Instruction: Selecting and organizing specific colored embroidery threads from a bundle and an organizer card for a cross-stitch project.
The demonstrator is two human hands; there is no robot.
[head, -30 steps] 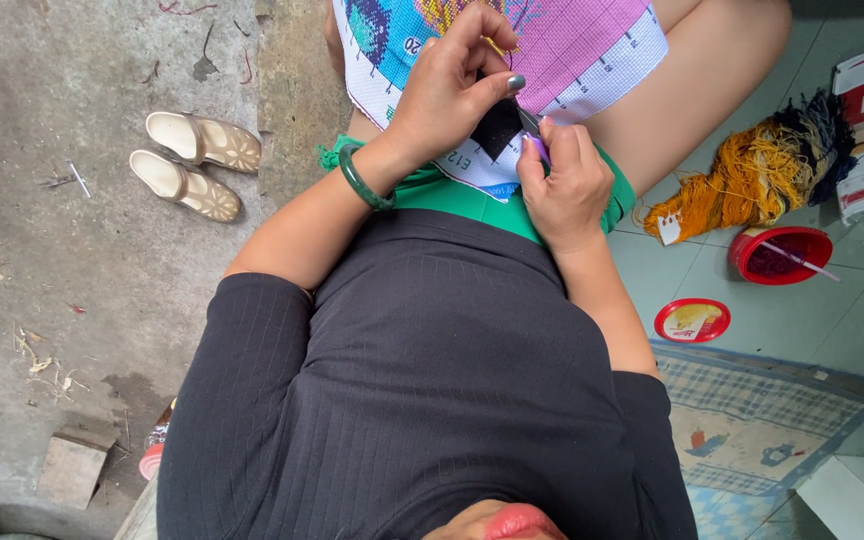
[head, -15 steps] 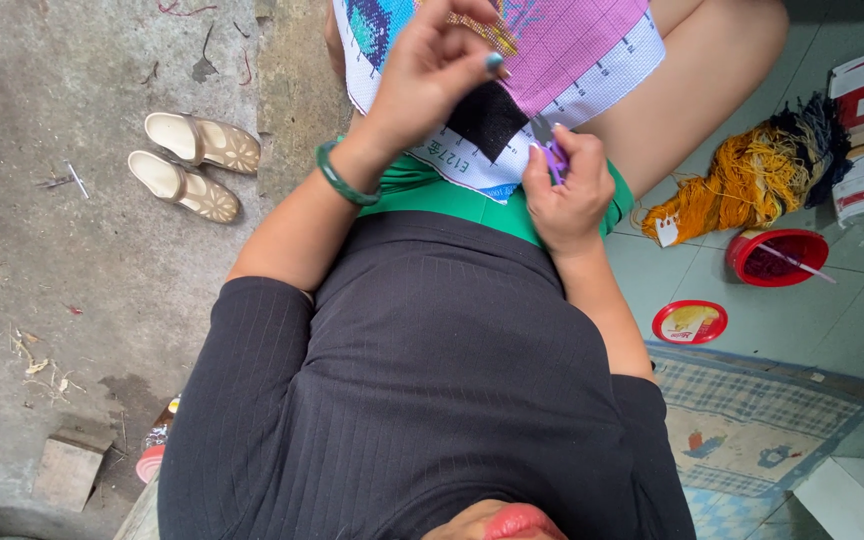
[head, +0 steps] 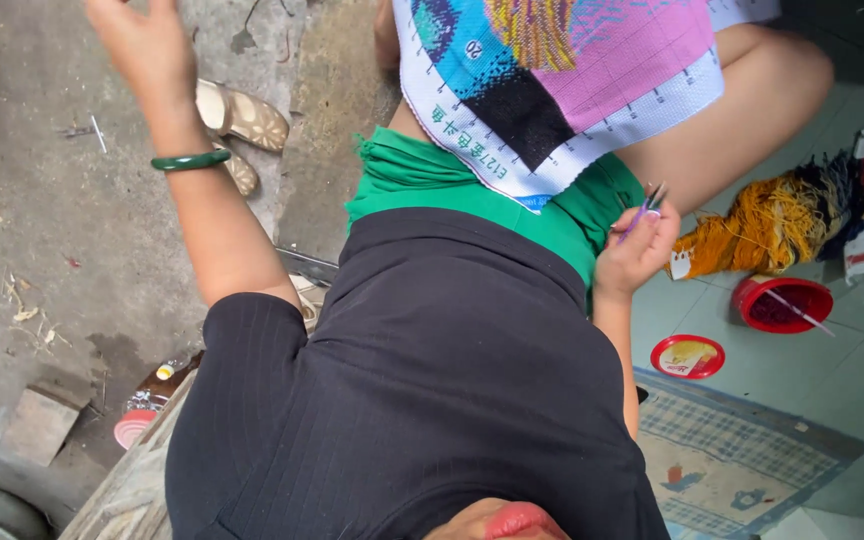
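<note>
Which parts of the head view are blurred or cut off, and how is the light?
In the head view the light is soft daylight, without glare or hard shadows. The raised left hand is slightly motion-blurred and cut by the top edge. The embroidery cloth is sharp, also cropped at the top. The right hand, holding thin purple sticks, looks clear.

A pair of beige sandals [head: 242, 125] lies on the concrete. Well apart from them, on the tiled side, sit a red bowl [head: 782, 304], a red lid [head: 688, 356] and a checked mat [head: 737, 465].
</note>
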